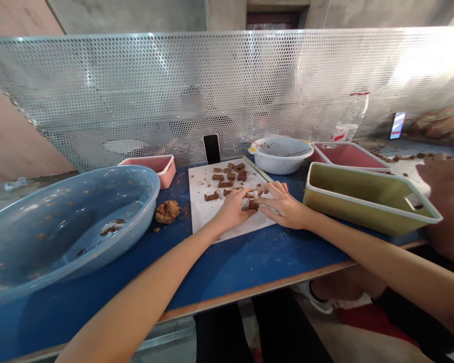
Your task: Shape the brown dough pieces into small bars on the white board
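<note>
On a white board (201, 214), both hands meet at a small block of brown clay-like material (253, 205). My left hand (233, 208) reaches in from the left, its thumb and forefinger curved about the block. From the right, my right hand (283, 205) has its thumb and forefinger at the block's other side, the remaining fingers bent above. Several small brown shaped pieces (225, 184), some bone-like, lie farther back on the board. Other pieces are partly hidden under the fingers. A pale stick (258, 169) lies along the board's right edge.
A large blue basin (136, 247) stands left, with a brown lump (168, 212) beside it. Behind are a pink bin (167, 171), a phone (212, 149) and a white basin (282, 162). A green bin (363, 206) stands right, near another person's hand (444, 176).
</note>
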Motion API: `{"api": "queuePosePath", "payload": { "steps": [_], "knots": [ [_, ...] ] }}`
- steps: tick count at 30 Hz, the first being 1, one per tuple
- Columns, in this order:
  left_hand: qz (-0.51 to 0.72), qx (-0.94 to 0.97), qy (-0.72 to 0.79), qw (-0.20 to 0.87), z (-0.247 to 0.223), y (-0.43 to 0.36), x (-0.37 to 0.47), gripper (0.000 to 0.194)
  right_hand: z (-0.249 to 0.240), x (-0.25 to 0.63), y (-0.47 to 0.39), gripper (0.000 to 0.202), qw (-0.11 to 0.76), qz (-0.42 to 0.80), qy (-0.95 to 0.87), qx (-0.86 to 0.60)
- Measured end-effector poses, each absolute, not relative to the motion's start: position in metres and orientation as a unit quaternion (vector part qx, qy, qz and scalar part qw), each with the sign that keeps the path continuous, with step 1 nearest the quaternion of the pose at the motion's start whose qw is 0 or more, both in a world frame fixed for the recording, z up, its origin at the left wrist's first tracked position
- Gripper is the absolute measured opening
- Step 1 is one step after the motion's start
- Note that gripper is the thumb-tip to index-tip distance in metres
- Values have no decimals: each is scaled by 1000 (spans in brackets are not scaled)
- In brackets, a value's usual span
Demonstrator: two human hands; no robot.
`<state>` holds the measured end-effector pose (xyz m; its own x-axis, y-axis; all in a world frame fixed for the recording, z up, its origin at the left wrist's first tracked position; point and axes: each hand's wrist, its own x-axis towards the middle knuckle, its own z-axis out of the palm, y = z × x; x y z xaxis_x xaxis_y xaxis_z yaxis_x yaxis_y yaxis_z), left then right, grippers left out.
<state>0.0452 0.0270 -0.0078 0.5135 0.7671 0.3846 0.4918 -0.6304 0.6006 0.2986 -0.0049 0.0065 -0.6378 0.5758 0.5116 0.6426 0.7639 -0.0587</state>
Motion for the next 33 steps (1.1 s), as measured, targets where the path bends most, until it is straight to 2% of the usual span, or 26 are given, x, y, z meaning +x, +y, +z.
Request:
{"api": "queuePosePath", "payload": {
  "steps": [14, 33],
  "knots": [
    [332, 839, 374, 215, -8, 26, 48, 65, 9, 298, -3, 38, 239, -71, -910, -331],
    [340, 835, 376, 213, -9, 26, 48, 63, 5, 305, -4, 37, 279, -57, -898, -335]
  ]
}}
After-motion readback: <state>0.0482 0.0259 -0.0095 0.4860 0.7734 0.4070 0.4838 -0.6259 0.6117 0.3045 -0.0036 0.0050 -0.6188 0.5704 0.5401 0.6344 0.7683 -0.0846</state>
